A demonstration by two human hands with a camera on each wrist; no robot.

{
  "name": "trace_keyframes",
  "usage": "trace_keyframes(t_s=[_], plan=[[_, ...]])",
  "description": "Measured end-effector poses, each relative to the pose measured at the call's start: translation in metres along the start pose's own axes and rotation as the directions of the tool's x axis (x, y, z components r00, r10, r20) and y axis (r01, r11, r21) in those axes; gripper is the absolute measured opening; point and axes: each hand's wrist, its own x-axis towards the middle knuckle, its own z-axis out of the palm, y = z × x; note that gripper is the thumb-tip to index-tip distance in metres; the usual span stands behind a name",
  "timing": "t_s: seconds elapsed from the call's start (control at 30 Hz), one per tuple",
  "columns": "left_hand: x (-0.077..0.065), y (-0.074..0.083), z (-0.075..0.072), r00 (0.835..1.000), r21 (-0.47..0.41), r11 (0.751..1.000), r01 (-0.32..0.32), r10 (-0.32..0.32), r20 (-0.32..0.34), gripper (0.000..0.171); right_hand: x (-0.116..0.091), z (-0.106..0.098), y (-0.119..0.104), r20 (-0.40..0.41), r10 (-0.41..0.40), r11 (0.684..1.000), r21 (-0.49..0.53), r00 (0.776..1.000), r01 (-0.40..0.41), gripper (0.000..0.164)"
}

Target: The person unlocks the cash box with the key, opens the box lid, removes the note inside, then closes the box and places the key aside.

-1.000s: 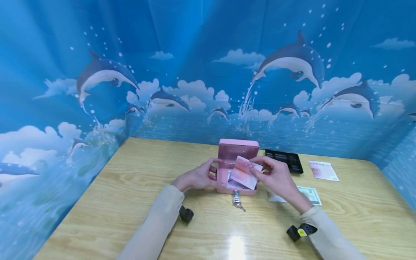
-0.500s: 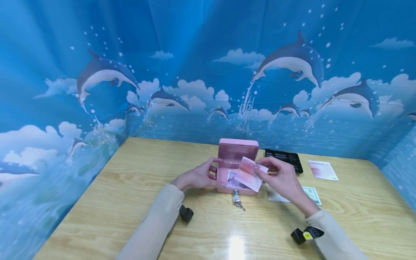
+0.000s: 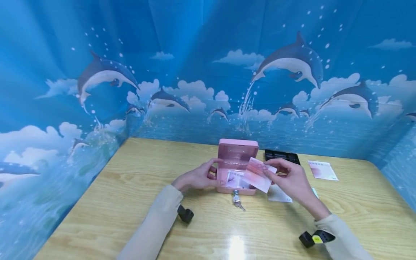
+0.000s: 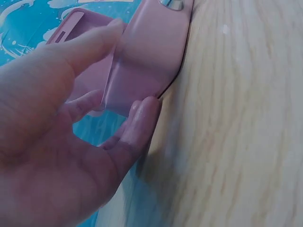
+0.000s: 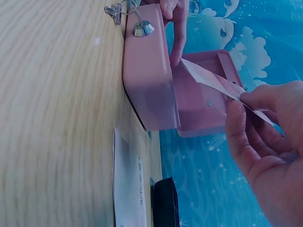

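A pink cash box (image 3: 226,190) stands on the table with its lid raised and a lock on its front, keys (image 3: 239,206) hanging from it. My left hand (image 3: 199,176) holds the box by its left side; in the left wrist view the thumb lies at the upper edge and fingertips press the side wall low down. Over the box's right edge, my right hand (image 3: 292,180) pinches a reddish-pink banknote (image 3: 256,174) at its right end between thumb and fingers. A pale purplish note (image 3: 234,179) lies inside the box, partly covered by the held banknote.
Behind the right hand is a black compartment tray (image 3: 281,156). A pale pink note (image 3: 323,170) lies at the back right. Another pale note (image 3: 279,194) rests beside the box, with a greenish note (image 3: 315,193) mostly hidden by the right arm. A dolphin-print curtain (image 3: 201,72) hangs behind the table.
My right hand has moved right with the pinched banknote, away from the box's middle, uncovering more of the note inside. The left hand and the box have stayed in place.
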Motion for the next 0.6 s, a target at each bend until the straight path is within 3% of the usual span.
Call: trace_keyframes(t_s=[0.2, 0.6], plan=[[-0.001, 0.002, 0.005, 0.999, 0.073, 0.997, -0.027, 0.029, -0.025, 0.082, -0.005, -0.008, 0.002, 0.004, 0.034, 0.999, -0.010, 0.999, -0.034, 0.025], [0.001, 0.005, 0.012, 0.996, 0.121, 0.993, 0.003, 0.008, -0.091, 0.079, -0.011, -0.023, 0.008, -0.024, 0.025, 0.998, -0.058, 0.999, -0.026, 0.026]])
